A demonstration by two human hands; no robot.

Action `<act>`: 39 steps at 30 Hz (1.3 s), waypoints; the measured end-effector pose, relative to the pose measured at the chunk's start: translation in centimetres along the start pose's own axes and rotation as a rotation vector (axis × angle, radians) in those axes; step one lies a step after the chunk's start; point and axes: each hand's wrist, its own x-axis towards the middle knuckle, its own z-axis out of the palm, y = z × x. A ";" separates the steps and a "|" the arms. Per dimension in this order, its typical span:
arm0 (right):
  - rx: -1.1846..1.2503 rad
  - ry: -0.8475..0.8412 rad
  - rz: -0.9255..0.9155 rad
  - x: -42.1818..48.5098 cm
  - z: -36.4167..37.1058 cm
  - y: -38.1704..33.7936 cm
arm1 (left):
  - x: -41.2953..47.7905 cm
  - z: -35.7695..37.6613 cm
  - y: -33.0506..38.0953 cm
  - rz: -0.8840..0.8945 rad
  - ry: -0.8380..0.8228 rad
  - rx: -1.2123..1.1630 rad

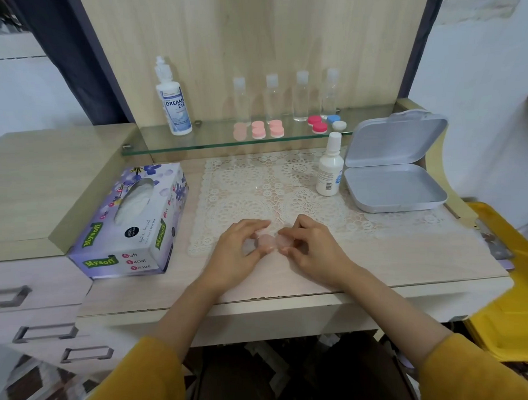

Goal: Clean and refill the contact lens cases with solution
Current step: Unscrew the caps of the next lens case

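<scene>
A pale pink contact lens case (267, 241) lies on the desk at the near edge of the lace mat (274, 184). My left hand (239, 249) grips its left end with curled fingers and thumb. My right hand (311, 246) pinches its right end. A small white solution bottle (330, 169) stands upright on the mat's right side. A large solution bottle (174, 104) stands on the glass shelf (224, 141). Pink lens cases (259, 129), a red one (317, 124) and a blue-and-white one (336, 122) lie on that shelf.
A tissue box (130, 220) sits left of the mat. An open grey tin (395, 176) lies at the right. Several small clear bottles (302, 95) line the shelf's back. Drawers (44, 332) are at lower left; a yellow object (514, 279) at the right edge.
</scene>
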 end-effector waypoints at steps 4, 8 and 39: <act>0.008 0.005 0.015 0.0 0.0 0.0 | 0.0 -0.3 -0.2 -0.013 -0.021 0.012; 0.014 0.013 0.023 0.1 0.0 0.0 | 0.3 -0.4 0.1 -0.042 -0.002 0.043; 0.010 0.027 0.051 0.0 0.0 0.0 | -0.9 -2.3 -1.3 -0.107 0.026 0.126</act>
